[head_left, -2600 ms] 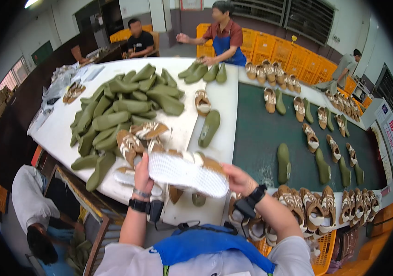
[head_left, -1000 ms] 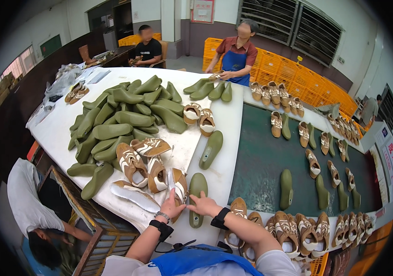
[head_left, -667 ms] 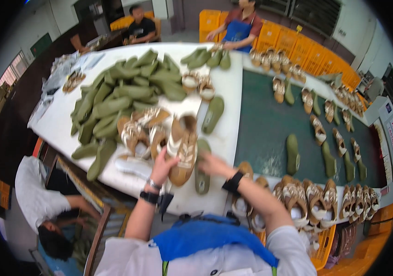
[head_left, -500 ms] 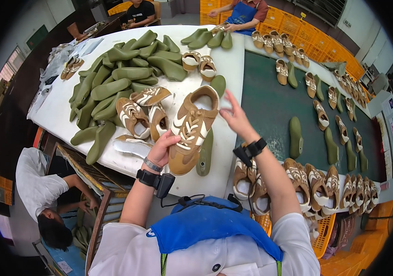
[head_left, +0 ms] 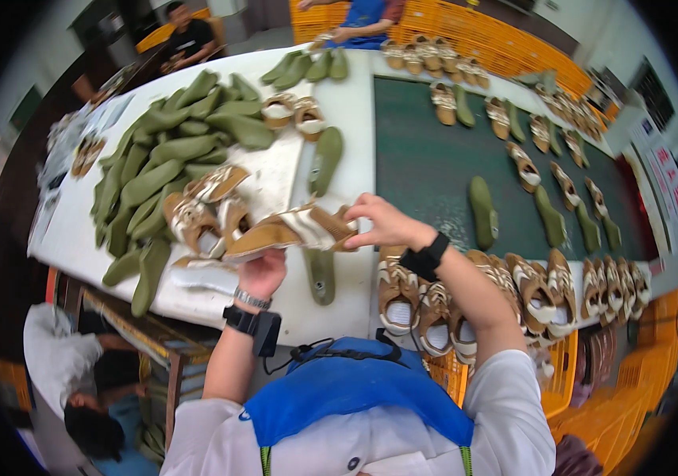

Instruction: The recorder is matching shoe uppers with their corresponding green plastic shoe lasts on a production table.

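A tan and white sneaker (head_left: 297, 225) lies sideways in the air over the white table, toe toward the left. From beneath, my left hand (head_left: 264, 274) supports its toe end, fingers partly hidden under the sole. My right hand (head_left: 386, 223) grips the heel end between thumb and fingers. One green shoe last (head_left: 325, 163) lies just beyond the sneaker, and another green last (head_left: 320, 279) shows below it on the near side. Left of the sneaker sit several loose uppers, among them a laced one (head_left: 194, 225), and a shoe with a pale sole (head_left: 204, 274).
A big pile of green lasts (head_left: 156, 151) covers the left of the white table (head_left: 355, 111). On the right runs a dark green belt (head_left: 434, 151) bearing shoes and lasts. More sneakers (head_left: 529, 285) line its near edge. Co-workers are at the far side and lower left (head_left: 61, 349).
The sneaker has turned from upright, with its laces facing me, onto its side. My right hand, earlier apart from it, now grips its heel. The whole view has shifted.
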{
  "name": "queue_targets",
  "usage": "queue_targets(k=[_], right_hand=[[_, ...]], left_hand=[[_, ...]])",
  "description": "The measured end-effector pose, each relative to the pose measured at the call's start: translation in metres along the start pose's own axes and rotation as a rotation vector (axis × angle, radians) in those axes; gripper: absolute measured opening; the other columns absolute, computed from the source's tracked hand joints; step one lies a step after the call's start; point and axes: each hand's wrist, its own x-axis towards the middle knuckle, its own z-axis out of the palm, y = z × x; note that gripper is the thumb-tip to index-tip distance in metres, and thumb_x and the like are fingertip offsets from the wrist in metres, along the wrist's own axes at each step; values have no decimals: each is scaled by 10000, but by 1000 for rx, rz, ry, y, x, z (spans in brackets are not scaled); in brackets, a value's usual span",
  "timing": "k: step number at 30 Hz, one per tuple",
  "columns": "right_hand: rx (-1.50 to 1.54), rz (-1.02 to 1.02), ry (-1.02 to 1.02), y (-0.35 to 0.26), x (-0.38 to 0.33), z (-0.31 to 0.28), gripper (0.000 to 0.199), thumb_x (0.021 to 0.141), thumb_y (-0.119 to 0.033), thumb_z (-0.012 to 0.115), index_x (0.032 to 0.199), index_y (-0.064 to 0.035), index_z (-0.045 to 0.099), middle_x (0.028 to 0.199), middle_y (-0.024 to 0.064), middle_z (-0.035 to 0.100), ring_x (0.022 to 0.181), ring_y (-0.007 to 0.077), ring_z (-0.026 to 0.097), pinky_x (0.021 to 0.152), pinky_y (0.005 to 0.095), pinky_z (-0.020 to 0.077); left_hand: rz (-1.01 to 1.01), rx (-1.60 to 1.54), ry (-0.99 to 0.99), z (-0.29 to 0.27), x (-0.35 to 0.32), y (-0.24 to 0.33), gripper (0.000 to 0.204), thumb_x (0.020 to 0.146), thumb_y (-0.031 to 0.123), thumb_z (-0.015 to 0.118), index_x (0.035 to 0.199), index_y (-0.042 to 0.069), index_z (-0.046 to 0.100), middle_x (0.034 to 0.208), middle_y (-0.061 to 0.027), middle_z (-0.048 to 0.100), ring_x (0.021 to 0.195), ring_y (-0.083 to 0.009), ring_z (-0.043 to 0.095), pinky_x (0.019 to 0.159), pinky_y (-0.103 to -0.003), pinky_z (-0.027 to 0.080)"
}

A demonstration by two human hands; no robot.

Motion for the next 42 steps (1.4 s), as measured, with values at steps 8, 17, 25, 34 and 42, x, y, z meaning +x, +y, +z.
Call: queue_targets(k=[8, 17, 25, 34, 42], right_hand=[[-5, 469, 431, 45, -16, -34, 450, 707, -429, 650, 801, 10, 617, 791, 173, 633, 733, 323, 610, 671, 368, 480], [-116, 885, 491, 212, -37, -106, 374, 739, -233, 617, 1041, -17, 572, 1064, 169, 582, 994, 314, 548, 848, 390, 434], [-466, 1237, 531, 328, -62, -87, 226, 833, -177, 475, 1008, -137, 611, 1133, 138, 499, 1106, 327, 435, 852, 464, 429], [-748, 965, 552, 308, -30, -80, 223, 779, -118, 507, 989, -102, 583, 1099, 163, 467, 1040, 356, 449, 841, 442, 422], [-291, 335, -21, 142, 95, 6, 348, 796, -282, 549, 1125, -172, 558, 930, 160, 624, 861, 332, 587, 775, 417, 471]], left_hand=[[93, 414, 226, -3, 32, -5, 340, 915, 278, 429, 1149, 35, 475, 891, -113, 616, 783, -179, 607, 685, -252, 520], [536, 2601, 310, -57, 40, -19, 495, 735, 169, 632, 1158, -5, 443, 1181, -233, 453, 1114, -343, 433, 927, -406, 362], [161, 2393, 450, -72, 40, -35, 675, 679, 130, 657, 1252, -2, 326, 1194, -201, 379, 1117, -329, 404, 954, -370, 347], [118, 2176, 570, -79, 39, -27, 705, 693, 159, 655, 1277, -14, 302, 1246, -197, 396, 1166, -288, 395, 979, -343, 328], [79, 2139, 578, -75, 48, -22, 772, 700, 199, 618, 1348, 81, 215, 1297, -193, 373, 1179, -281, 403, 960, -316, 347]])
